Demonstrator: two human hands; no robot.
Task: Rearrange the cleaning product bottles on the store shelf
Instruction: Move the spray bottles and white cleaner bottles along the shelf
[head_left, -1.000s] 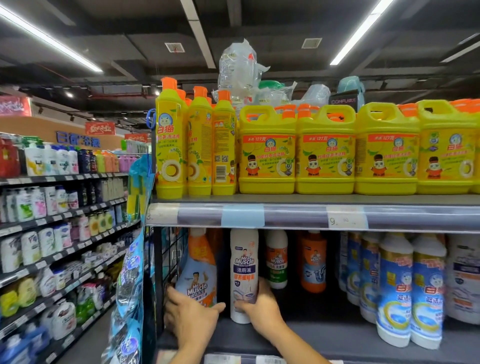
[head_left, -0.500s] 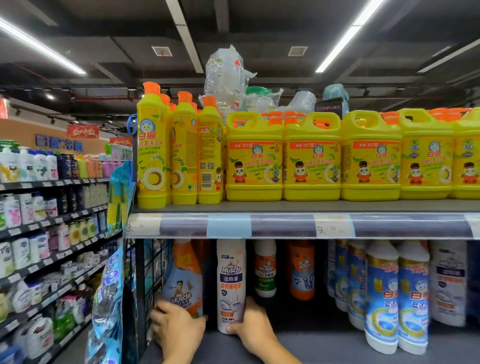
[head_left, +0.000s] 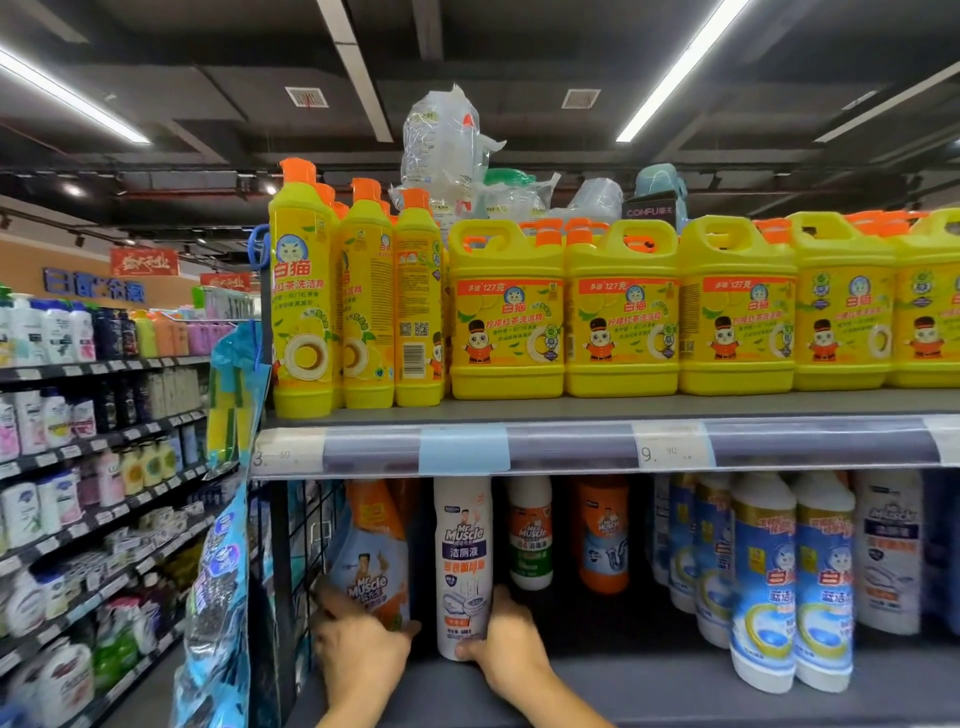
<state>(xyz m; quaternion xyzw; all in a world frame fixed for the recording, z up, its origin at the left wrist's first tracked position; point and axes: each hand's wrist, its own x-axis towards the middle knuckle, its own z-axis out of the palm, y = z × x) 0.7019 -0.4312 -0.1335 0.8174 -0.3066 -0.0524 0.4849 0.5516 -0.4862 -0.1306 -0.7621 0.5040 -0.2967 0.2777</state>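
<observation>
Mr Muscle toilet cleaner, the tall white bottle (head_left: 464, 566), stands upright at the front of the lower shelf (head_left: 649, 686), and my right hand (head_left: 506, 644) has its grip wrapped around the bottle's base from the right side, thumb across the bottom front. Just to its left, the orange-and-white Mr Muscle refill pouch (head_left: 370, 556) leans by the wire side panel (head_left: 306, 540); my left hand (head_left: 358, 657) is closed over its lower part, fingers curled on the left edge. Against the frame half a second ago, both hands hold the same two items at the same spots, and the white bottle looks no further along the shelf; mostly my head has tipped, so the shelf sits differently in view. Behind the white bottle, deeper in, stand a smaller white Mr Muscle bottle (head_left: 530, 535) and an orange drain-cleaner bottle (head_left: 602, 535), both apart from my hands. Further right, blue-and-white toilet cleaner bottles (head_left: 792, 582) stand in a tight row. Above, past the price strip (head_left: 670, 449), the upper shelf carries slim yellow dish soap bottles (head_left: 304, 296) on the left and yellow handled jugs (head_left: 621, 312) beside them.
</observation>
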